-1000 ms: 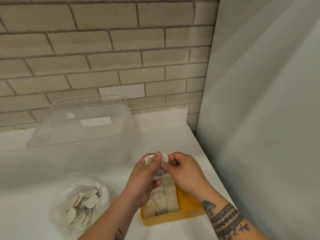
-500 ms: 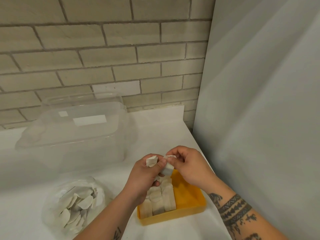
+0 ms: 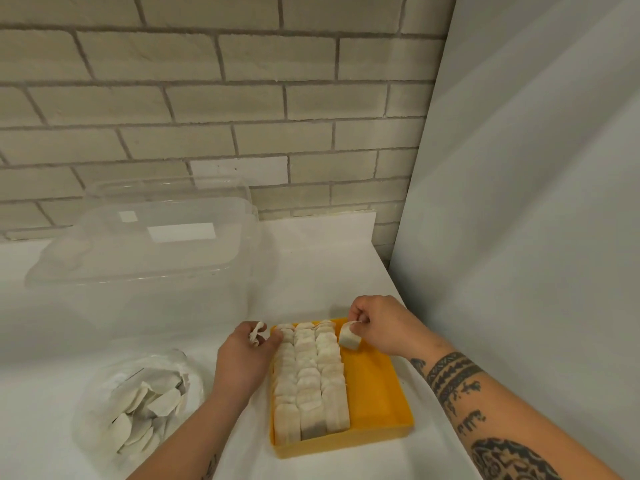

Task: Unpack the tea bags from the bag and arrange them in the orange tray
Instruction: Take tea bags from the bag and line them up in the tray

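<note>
The orange tray lies on the white counter near the front right. Three rows of white tea bags stand packed along its left side; its right part is bare. My right hand pinches one tea bag over the tray's far right corner. My left hand rests at the tray's left edge and holds a small white piece between its fingers. A clear plastic bag with several loose tea bags sits at the front left.
A large clear plastic box with its lid stands at the back left against the brick wall. A grey-white panel closes off the right side, close to the tray.
My hands were together above the tray with tea bags between them; they have parted. The right hand carried one tea bag to the tray's far right, the left dropped to the tray's left edge.
</note>
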`<act>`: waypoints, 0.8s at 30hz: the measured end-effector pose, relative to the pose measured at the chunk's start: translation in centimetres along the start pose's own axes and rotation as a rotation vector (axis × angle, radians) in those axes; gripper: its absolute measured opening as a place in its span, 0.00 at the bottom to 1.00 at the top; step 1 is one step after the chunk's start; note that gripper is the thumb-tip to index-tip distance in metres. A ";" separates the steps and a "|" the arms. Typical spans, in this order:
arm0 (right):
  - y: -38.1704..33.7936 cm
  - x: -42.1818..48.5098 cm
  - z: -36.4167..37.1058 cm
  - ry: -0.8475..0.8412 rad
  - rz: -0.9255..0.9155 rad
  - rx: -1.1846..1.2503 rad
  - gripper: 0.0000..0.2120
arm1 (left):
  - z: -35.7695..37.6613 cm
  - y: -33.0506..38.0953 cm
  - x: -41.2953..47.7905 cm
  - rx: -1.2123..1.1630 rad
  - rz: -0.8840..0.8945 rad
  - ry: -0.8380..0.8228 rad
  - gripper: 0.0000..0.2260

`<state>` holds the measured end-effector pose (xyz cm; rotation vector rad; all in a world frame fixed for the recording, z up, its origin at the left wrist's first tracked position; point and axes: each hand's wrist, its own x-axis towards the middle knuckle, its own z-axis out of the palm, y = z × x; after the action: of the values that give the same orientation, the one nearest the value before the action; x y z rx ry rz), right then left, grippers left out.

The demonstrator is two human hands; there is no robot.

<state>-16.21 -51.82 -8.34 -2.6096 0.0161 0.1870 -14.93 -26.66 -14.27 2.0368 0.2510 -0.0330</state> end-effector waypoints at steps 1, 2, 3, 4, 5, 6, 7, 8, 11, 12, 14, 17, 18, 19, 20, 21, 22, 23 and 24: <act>-0.1 0.3 0.3 -0.017 -0.005 -0.028 0.03 | 0.2 -0.3 0.1 0.008 -0.007 -0.012 0.13; -0.2 0.6 0.6 -0.027 -0.011 -0.053 0.03 | 0.3 -0.5 0.1 0.018 -0.014 -0.022 0.13; -0.2 0.9 0.9 -0.032 -0.017 -0.078 0.03 | 0.5 -0.7 0.1 0.025 -0.020 -0.032 0.12; -0.2 1.1 1.2 -0.032 -0.021 -0.101 0.03 | 0.6 -0.7 0.1 0.033 -0.026 -0.038 0.11; -0.1 1.3 1.6 -0.024 -0.022 -0.120 0.04 | 0.7 -0.8 0.2 0.033 -0.027 -0.039 0.10; -0.1 1.5 1.9 -0.010 -0.022 -0.133 0.04 | 0.7 -0.8 0.2 0.035 -0.027 -0.037 0.10; 0.0 1.6 2.2 0.007 -0.019 -0.143 0.04 | 0.8 -0.8 0.3 0.034 -0.025 -0.033 0.09; 0.1 1.7 2.4 0.025 -0.019 -0.158 0.04 | 0.8 -0.8 0.3 0.033 -0.026 -0.031 0.09; 0.4 1.9 2.9 0.096 -0.051 -0.254 0.05 | 0.8 -0.7 0.2 0.020 -0.026 -0.026 0.07; 0.5 2.0 3.0 0.127 -0.065 -0.288 0.06 | 0.8 -0.6 0.1 0.021 -0.029 -0.026 0.07; 0.7 2.1 3.2 0.184 -0.084 -0.354 0.07 | 0.8 -0.6 0.2 0.024 -0.029 -0.025 0.07; 0.8 2.2 3.6 0.230 -0.088 -0.402 0.08 | 0.7 -0.4 0.0 0.035 -0.032 -0.017 0.07; 0.8 2.2 3.7 0.239 -0.084 -0.405 0.08 | 0.7 -0.4 0.0 0.040 -0.031 -0.014 0.07; 0.9 2.1 3.8 0.250 -0.081 -0.404 0.08 | 0.7 -0.4 0.0 0.043 -0.029 -0.013 0.07; 0.9 2.1 3.9 0.261 -0.081 -0.401 0.08 | 0.7 -0.3 0.0 0.046 -0.030 -0.013 0.07; 0.9 2.1 4.0 0.270 -0.082 -0.399 0.08 | 0.7 -0.2 -0.1 0.047 -0.030 -0.013 0.07; 0.9 2.1 4.0 0.275 -0.085 -0.398 0.07 | 0.7 -0.2 -0.1 0.052 -0.031 -0.013 0.08; 0.9 2.1 4.1 0.276 -0.087 -0.399 0.07 | 0.7 -0.2 -0.1 0.055 -0.034 -0.014 0.08; 0.8 2.1 4.1 0.276 -0.089 -0.401 0.06 | 0.6 -0.2 -0.1 0.057 -0.039 -0.016 0.08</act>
<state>-14.71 -50.42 -12.59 -3.0071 -0.0458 -0.2262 -14.97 -27.15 -14.69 2.0875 0.2829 -0.0819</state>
